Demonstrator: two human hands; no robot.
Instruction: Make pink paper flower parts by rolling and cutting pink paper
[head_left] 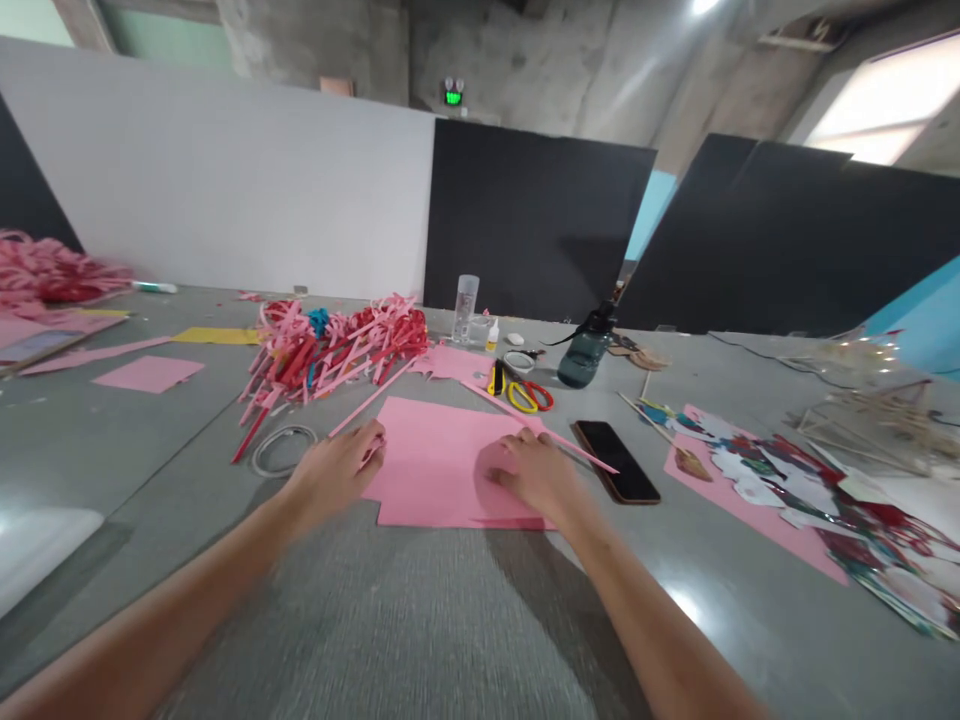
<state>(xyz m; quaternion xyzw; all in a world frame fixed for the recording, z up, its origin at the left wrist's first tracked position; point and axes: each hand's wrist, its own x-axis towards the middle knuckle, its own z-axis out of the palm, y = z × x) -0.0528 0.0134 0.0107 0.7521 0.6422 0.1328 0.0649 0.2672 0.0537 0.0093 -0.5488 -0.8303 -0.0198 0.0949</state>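
"At twelve o'clock, beyond the pink sheet (435, 450) – a clear bottle (466, 308); anything inside?"

"Hard to make out; likewise the dark bottle (583, 360) at two o'clock; grey tabletop (360, 630) runs from the sheet's near edge toward six."

"And the grip?"

"Left hand (341, 464) curls at the sheet's nine o'clock edge; right hand (538, 466) hides some of its three o'clock side – whether either pinches paper, I can't tell."

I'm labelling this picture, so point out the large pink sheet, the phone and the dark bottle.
Large pink sheet (441, 460): head view, bare middle.
Phone (615, 448): head view, dark screen.
Dark bottle (584, 358): head view, body's middle.
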